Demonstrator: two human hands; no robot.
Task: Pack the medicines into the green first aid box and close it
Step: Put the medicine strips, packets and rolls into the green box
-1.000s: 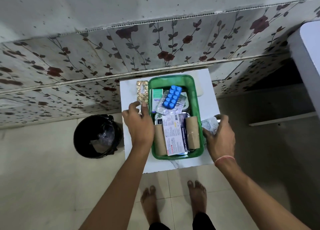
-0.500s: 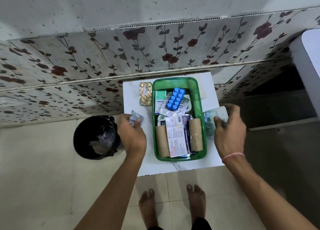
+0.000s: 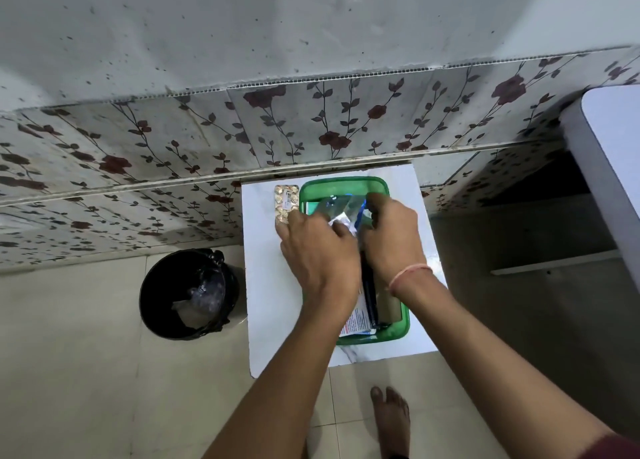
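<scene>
The green first aid box (image 3: 343, 183) stands open on a small white table (image 3: 263, 285), with no lid in view. Both my hands are over its middle. My left hand (image 3: 317, 250) holds a small silver blister strip (image 3: 337, 222) over the box. My right hand (image 3: 391, 237) grips a larger silvery strip (image 3: 337, 205), also over the box. A printed medicine carton (image 3: 356, 320) and a brown roll (image 3: 389, 306) show at the near end of the box. A gold blister strip (image 3: 285, 200) lies on the table left of the box.
A black bin (image 3: 188, 294) with a liner stands on the floor left of the table. A flower-patterned tiled wall runs behind the table. A white surface (image 3: 613, 153) juts in at the right. My bare foot (image 3: 391, 420) is on the floor tiles below the table.
Both hands picked up strips from either side of the box and moved inward over it. They now meet above the box middle, covering the blue tablets. The camera view has shifted.
</scene>
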